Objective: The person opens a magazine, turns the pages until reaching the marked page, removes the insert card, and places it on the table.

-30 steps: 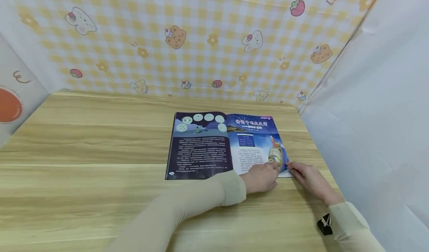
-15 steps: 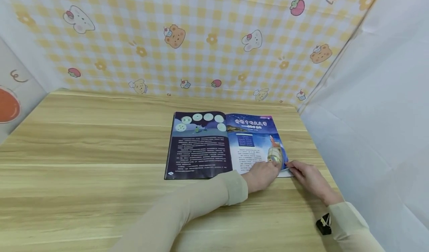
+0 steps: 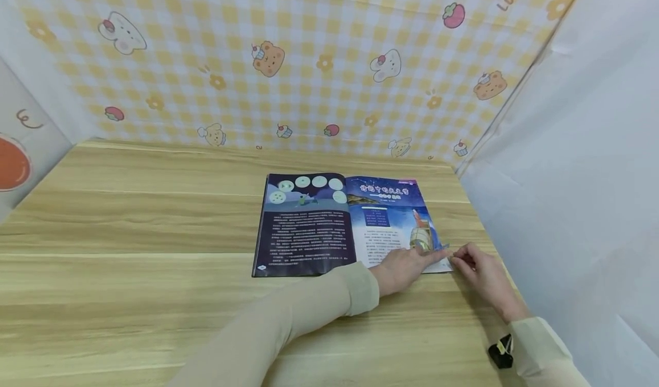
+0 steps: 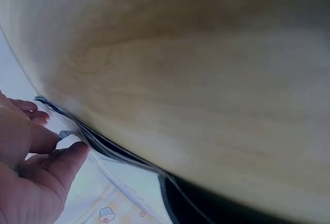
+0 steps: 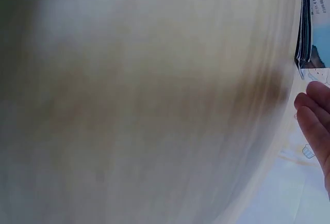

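An open magazine (image 3: 309, 241) lies on the wooden table, with a dark page on its left and a blue illustrated page (image 3: 381, 227) on its right. Over the lower right of the blue page, my left hand (image 3: 404, 270) holds the lifted page corner (image 4: 68, 135) between thumb and finger in the left wrist view. Just right of that corner, my right hand (image 3: 484, 278) has its fingertips close together. In the right wrist view its fingers (image 5: 313, 126) are apart from the magazine's edge and hold nothing.
The wooden table (image 3: 154, 215) extends widely to the left of the magazine. A yellow checked cloth wall (image 3: 319, 101) stands behind it, and a white wall (image 3: 576, 175) rises close to the right hand. A black device (image 3: 501, 352) sits at the right wrist.
The right hand has let go of the page corner and moved slightly to the right. The left forefinger now reaches further right, with the corner turned up beside it.
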A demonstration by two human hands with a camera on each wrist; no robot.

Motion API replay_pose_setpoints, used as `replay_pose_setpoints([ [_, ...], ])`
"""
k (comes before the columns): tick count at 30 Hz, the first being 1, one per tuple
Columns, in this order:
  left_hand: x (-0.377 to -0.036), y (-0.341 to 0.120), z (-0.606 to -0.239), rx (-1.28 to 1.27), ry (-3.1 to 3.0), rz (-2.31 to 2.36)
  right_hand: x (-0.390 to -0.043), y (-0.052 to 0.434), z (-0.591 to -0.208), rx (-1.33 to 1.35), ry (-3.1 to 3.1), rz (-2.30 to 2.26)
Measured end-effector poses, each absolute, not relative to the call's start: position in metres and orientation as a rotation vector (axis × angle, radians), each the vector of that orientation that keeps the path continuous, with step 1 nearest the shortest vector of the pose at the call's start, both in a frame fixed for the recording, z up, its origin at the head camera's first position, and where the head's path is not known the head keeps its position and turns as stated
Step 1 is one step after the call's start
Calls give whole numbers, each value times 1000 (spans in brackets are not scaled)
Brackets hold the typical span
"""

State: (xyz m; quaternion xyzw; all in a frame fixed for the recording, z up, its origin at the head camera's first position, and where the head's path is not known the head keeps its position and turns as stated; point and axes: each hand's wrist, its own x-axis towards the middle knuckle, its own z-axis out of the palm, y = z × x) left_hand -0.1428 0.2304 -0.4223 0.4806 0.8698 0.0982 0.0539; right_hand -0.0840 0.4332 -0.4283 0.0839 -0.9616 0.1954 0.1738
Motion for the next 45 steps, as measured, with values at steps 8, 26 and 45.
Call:
replay_pose_setpoints([
  [8, -142, 229, -424, 1441, 2709, 137, -84, 425, -429, 522, -2789, 498],
  [26, -145, 221, -426, 1236, 2721, -130, -87, 418, -430, 638, -2879, 380],
  [45, -145, 194, -416, 1263, 2677, -301, -84, 419, -426, 622, -2860, 341],
])
